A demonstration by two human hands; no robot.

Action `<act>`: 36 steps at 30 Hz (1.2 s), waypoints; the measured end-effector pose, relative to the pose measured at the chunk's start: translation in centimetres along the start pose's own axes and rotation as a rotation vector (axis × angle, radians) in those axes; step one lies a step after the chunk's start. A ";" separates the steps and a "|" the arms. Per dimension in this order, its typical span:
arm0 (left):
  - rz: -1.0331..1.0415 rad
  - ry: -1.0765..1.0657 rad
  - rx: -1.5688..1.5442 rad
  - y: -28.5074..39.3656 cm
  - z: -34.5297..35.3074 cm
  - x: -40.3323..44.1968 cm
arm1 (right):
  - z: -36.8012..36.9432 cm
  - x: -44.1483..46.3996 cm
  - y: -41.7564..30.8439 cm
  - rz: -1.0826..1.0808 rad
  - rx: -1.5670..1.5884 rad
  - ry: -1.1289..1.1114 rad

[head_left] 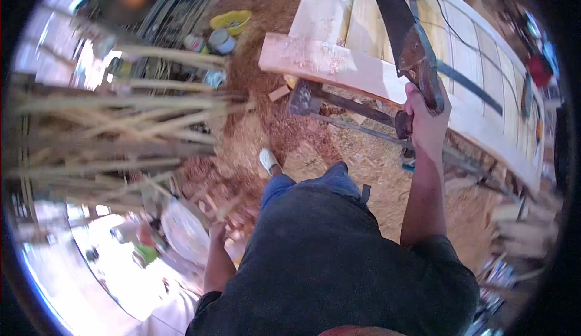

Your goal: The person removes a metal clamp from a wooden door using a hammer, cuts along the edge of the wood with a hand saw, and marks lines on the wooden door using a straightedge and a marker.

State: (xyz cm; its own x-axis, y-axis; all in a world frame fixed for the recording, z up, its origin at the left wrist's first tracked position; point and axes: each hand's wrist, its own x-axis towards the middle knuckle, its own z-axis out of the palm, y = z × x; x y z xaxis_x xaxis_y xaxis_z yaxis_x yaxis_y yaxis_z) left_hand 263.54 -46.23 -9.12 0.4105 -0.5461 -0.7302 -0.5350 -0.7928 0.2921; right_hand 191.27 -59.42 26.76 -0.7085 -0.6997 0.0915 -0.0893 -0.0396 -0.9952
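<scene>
My right hand [428, 118] is closed around the handle of a handsaw [396, 24]. Its wide dark blade points up and away, over a pale wooden panel [372, 30] made of several boards. A long bar clamp [357, 107] runs below the panel's near edge, close to my right hand. My left hand [218, 232] hangs low beside my body, near a thin wood strip. Blur hides its fingers, so whether it holds that strip does not show.
Stacked wood strips [121, 124] fill the left side, blurred. A yellow basin [230, 21] and a paint can [221, 41] stand behind them. Sawdust and shavings [302, 130] cover the floor. A dark cable [451, 21] crosses the panel, and offcuts [520, 233] lie at right.
</scene>
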 end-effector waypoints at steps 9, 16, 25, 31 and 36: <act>1.145 0.228 0.965 48.4 -14.9 15.7 | 9.0 -4.9 -0.9 0.086 -0.023 0.471; 1.161 -0.227 0.264 73.0 -5.8 13.7 | 14.1 -1.9 -0.6 0.000 -0.062 0.693; 1.290 -0.256 0.514 82.8 -2.4 10.4 | 19.1 -1.5 0.7 0.137 -0.081 0.938; 1.688 -0.188 0.515 95.7 2.2 3.8 | 24.0 -5.3 0.7 0.258 -0.045 1.228; 2.226 -0.546 0.465 103.0 12.8 -1.9 | 35.0 -5.4 3.5 0.145 0.705 1.512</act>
State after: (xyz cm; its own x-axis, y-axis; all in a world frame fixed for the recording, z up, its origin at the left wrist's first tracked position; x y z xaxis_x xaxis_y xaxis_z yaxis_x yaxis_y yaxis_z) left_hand 198.20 -123.38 14.46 -0.9429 -0.0053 0.3331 0.1811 0.8310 0.5260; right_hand 219.28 -80.77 21.62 -0.7106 0.5279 -0.4651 0.0458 -0.6249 -0.7793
